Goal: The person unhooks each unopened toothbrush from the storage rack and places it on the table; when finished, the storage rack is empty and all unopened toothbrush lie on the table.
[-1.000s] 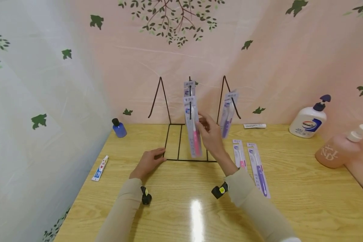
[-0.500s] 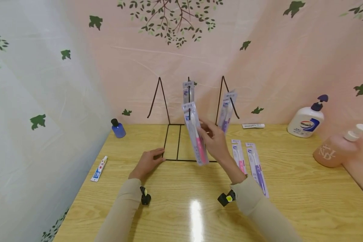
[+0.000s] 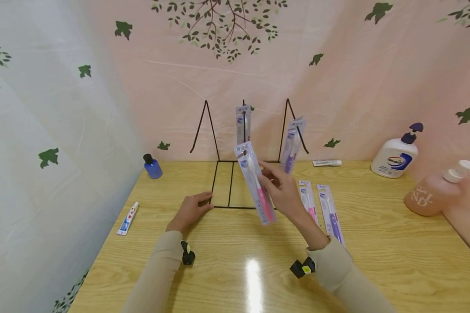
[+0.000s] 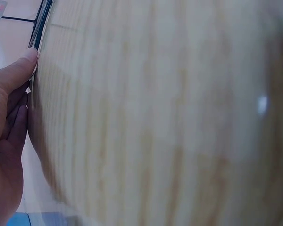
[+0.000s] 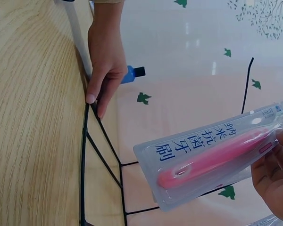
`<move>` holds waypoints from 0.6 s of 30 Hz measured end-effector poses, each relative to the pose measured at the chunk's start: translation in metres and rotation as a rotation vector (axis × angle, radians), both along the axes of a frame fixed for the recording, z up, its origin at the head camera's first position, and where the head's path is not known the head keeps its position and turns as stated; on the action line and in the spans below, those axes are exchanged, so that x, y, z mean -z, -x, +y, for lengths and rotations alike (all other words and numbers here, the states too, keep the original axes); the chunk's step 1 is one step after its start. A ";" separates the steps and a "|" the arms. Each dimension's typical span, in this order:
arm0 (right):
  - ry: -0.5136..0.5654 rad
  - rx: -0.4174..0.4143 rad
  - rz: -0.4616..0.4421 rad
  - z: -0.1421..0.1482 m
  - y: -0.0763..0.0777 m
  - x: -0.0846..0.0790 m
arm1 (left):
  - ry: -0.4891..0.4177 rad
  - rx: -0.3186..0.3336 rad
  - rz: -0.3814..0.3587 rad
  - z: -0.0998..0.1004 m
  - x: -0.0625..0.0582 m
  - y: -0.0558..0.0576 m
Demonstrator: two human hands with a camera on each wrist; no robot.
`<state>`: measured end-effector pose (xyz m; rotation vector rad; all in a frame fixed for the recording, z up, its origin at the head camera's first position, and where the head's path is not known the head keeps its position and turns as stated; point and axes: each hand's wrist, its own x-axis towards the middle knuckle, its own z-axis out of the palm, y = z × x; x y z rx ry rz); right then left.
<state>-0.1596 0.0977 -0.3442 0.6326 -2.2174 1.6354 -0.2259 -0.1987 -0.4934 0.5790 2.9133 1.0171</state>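
My right hand (image 3: 285, 193) pinches a packaged pink toothbrush (image 3: 259, 189) by its right edge, tilted, in front of the rack's middle hook. Whether its card still touches the hook tip I cannot tell. In the right wrist view the pink handle shows through the clear pack. My left hand (image 3: 189, 211) grips the front left corner of the black wire rack (image 3: 230, 187), thumb and fingers at the bar. Another packaged toothbrush (image 3: 241, 124) hangs on the middle hook, partly covered. On the right hook hangs a packaged purple toothbrush (image 3: 291, 150).
A packaged pink toothbrush (image 3: 307, 198) and a packaged purple one (image 3: 330, 215) lie right of the rack. Around stand a blue bottle (image 3: 152, 168), white pump bottle (image 3: 393, 158) and pink pump bottle (image 3: 424, 198). Two small tubes, one left (image 3: 127, 219), one right (image 3: 327, 163), lie on the table.
My right hand has drawn the pink toothbrush pack down and toward me, tilting its bottom to the right. It overlaps the hanging pack less. The left hand stays on the rack.
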 end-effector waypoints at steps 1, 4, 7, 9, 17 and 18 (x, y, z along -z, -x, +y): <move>-0.004 0.001 0.007 0.001 0.000 0.002 | -0.001 0.000 -0.001 0.000 0.000 0.000; -0.011 -0.005 0.032 0.004 0.003 0.010 | -0.008 -0.005 -0.006 0.000 0.001 0.000; -0.012 -0.017 0.060 0.007 0.003 0.015 | -0.008 -0.006 -0.003 -0.001 0.001 0.000; -0.011 -0.024 0.081 0.009 0.000 0.016 | -0.006 -0.008 -0.004 0.000 0.001 0.000; -0.031 0.039 0.078 0.031 -0.013 0.017 | -0.021 0.003 -0.007 0.000 0.001 0.000; -0.030 0.049 0.072 0.035 -0.014 0.019 | -0.021 0.003 -0.006 -0.001 0.001 0.000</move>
